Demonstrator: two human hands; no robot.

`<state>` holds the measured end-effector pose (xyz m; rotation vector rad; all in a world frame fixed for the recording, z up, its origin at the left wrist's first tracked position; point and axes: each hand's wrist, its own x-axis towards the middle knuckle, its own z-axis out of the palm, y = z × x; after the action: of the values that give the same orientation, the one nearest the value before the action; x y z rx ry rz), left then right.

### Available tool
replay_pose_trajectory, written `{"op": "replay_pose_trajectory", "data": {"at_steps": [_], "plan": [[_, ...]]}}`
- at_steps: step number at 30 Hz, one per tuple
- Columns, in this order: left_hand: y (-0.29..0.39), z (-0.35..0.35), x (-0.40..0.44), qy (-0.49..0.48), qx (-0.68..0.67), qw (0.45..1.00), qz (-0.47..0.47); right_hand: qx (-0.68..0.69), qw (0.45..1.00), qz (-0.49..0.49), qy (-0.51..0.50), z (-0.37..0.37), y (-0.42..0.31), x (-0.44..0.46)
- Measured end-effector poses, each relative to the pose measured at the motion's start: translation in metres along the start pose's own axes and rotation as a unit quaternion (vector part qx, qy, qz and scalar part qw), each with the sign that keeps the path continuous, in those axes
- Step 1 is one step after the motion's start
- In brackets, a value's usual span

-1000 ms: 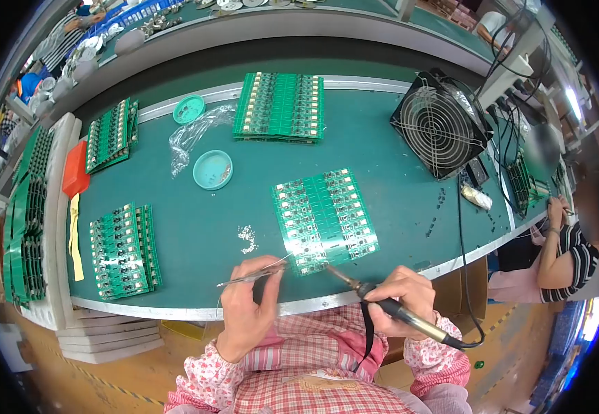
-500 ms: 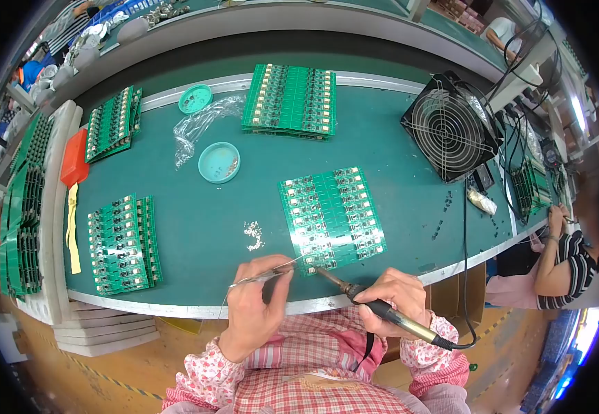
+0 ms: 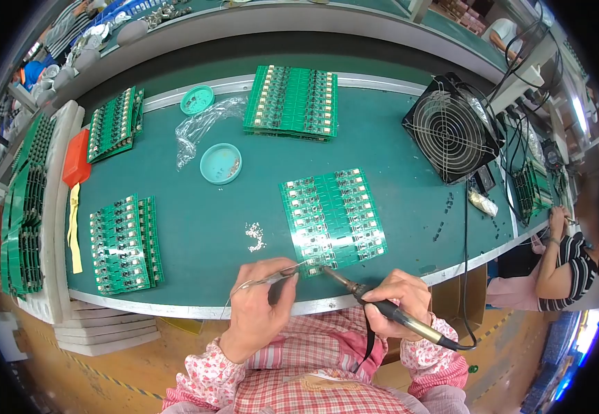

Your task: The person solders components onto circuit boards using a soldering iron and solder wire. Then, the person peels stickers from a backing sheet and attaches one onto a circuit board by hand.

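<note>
My left hand pinches a pair of metal tweezers, their tips at the lower left corner of a green circuit board panel. A soldering iron with a dark grip and brass-coloured rear is gripped by my right hand. Its tip meets or hovers just over the panel's lower edge, close to the tweezers; contact cannot be made out. Rows of small pale and dark components line the panel, which lies flat. Left of it is a scatter of tiny white parts.
Stacked circuit boards lie at the back, with more board stacks on the left. Two shallow teal dishes, one nearer, sit beside crumpled plastic film. A black fan stands at right, near the iron's cable. A co-worker sits far right.
The iron's tip has shifted slightly right and my right hand with it. The tweezers have tilted a little, their tips still by the panel's corner. The view has moved slightly.
</note>
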<state>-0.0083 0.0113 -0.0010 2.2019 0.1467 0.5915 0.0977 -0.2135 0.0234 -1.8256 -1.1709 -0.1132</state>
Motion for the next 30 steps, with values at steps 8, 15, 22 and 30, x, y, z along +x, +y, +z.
{"op": "replay_pose_trajectory", "data": {"at_steps": [8,15,22,30], "plan": [[0.003,-0.005,0.001,-0.023,0.012,1.0,0.002,0.04,0.994,0.045,0.089,0.007,-0.002,-0.012],[-0.008,-0.025,-0.003,0.032,0.026,0.998,-0.047,0.18,0.936,0.204,0.225,0.04,-0.011,-0.024],[-0.018,-0.023,-0.001,0.087,0.017,0.992,-0.095,0.17,0.93,0.194,0.261,0.053,-0.003,-0.028],[-0.016,-0.021,0.006,0.075,0.056,0.992,-0.086,0.157,0.932,0.192,0.266,0.053,-0.003,-0.028]]}}
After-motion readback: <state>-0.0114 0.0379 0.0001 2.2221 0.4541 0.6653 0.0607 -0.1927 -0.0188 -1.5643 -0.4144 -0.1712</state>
